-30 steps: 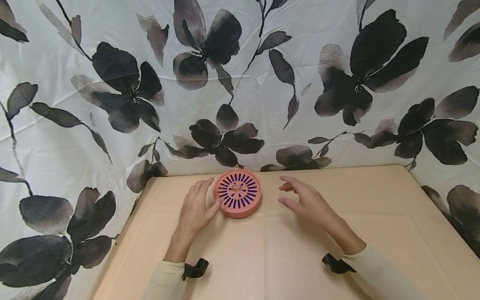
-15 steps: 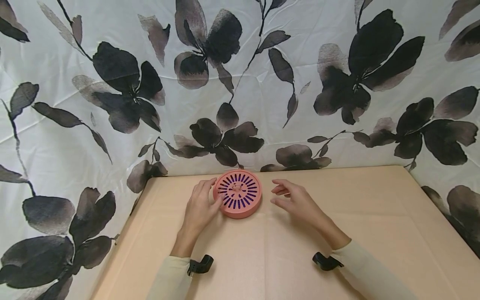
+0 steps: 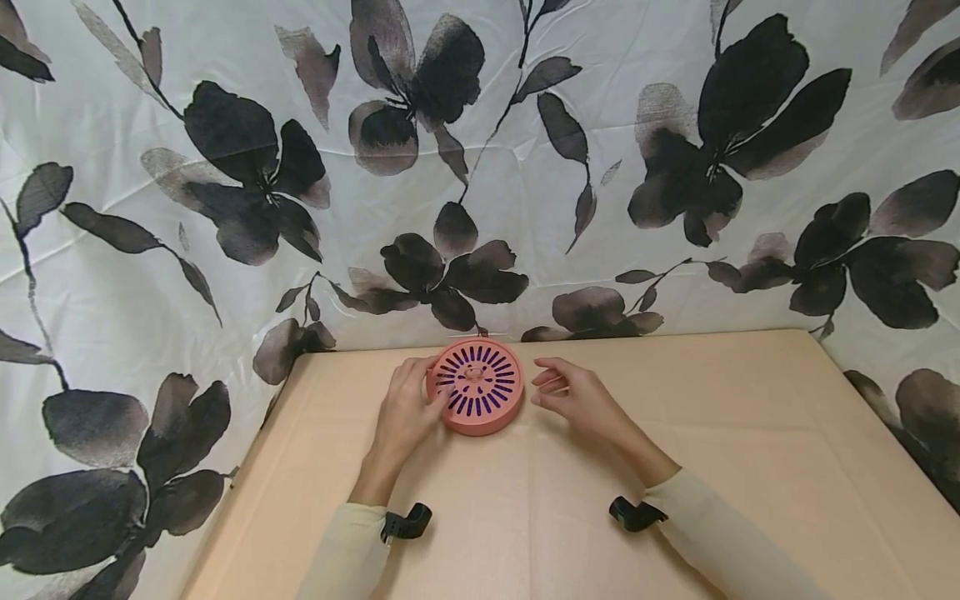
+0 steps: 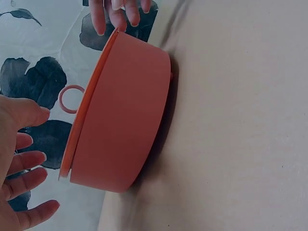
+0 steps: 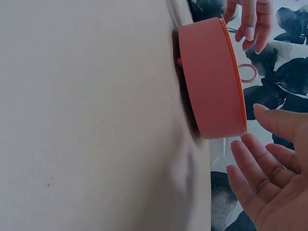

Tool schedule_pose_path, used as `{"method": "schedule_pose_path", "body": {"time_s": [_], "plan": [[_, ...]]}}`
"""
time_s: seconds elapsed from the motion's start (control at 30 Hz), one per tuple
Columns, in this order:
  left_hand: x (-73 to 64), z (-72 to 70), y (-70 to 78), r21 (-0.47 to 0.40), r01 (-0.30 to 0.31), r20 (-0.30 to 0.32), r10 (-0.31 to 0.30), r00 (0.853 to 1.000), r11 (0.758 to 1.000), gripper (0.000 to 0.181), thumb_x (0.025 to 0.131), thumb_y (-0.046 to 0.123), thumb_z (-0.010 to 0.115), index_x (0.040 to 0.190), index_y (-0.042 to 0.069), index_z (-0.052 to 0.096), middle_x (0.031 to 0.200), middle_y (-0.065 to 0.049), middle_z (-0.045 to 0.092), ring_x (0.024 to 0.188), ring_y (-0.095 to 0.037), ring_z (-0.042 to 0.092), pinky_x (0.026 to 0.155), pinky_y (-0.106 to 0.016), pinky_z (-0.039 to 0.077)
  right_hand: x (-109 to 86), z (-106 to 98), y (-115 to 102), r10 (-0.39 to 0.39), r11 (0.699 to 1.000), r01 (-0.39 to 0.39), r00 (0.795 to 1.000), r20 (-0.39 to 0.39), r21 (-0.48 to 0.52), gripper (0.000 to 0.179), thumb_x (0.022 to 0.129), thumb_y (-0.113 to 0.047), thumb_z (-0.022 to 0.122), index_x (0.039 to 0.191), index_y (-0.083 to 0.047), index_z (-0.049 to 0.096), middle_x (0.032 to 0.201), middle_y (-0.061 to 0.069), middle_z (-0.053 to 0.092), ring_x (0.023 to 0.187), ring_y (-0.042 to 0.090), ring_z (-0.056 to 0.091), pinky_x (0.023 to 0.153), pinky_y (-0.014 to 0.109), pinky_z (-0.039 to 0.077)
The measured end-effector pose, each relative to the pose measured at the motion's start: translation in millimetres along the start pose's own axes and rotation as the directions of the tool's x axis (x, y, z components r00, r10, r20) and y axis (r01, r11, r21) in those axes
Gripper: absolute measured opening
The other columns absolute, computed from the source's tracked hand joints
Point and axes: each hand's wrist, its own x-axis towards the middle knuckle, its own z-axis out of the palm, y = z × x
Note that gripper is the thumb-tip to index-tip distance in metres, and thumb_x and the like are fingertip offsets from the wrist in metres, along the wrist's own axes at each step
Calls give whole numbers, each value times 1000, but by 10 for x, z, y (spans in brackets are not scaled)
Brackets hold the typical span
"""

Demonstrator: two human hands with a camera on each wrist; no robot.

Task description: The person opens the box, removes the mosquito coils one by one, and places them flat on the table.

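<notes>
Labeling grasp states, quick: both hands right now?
Left hand: open, holding nothing, beside the round pink container.
Right hand: open, holding nothing, on the container's other side.

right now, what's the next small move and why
Probably ease the right hand toward the round coral box: in the head view the left hand overlaps its left edge, while a gap separates the right hand from its other side.
</notes>
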Motion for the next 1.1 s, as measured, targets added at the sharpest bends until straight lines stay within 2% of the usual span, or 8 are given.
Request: {"method": "schedule_pose_path", "body": {"time_s": [0.2,0.47,0.7,0.9,1.1], "plan": [[22,40,-23,-7,15,13,-15,1000,1000,53,84,15,81,133,6,62,122,-9,61,115,-27,55,98,-48,50,59,40,48,44,997,-45,999,11,56,60,91,-7,76,145,-1,51,118,16,69,105,26,70,90,39,57],[66,101,-38,-35,45,40,-44,998,998,52,85,15,81,133,6,62,125,-8,59,117,-27,53,100,-46,49,155,86,125,77,984,-86,995,64,157,63,90,-2,75,147,0,48,123,19,66,109,31,69,88,36,57],[97,142,-37,-121,2,43,3,999,993,46,86,12,81,129,3,66,121,-14,61,113,-29,50,96,-47,44,215,136,165,63,973,-84,993,100,215,67,88,-2,77,147,2,47,130,23,61,112,34,67,91,35,56],[127,157,-34,-145,1,70,9,998,989,45,87,12,81,128,1,66,122,-13,60,117,-30,48,100,-49,41,243,181,197,30,969,-60,992,124,241,69,87,-5,80,147,1,48,142,21,57,120,36,64,100,42,52],[145,182,-75,-171,19,87,-4,996,985,45,87,11,80,128,0,66,124,-12,60,120,-30,46,103,-49,42,255,208,216,30,956,-69,990,140,286,72,86,-6,80,149,1,45,145,21,54,126,38,59,104,44,49]]}}
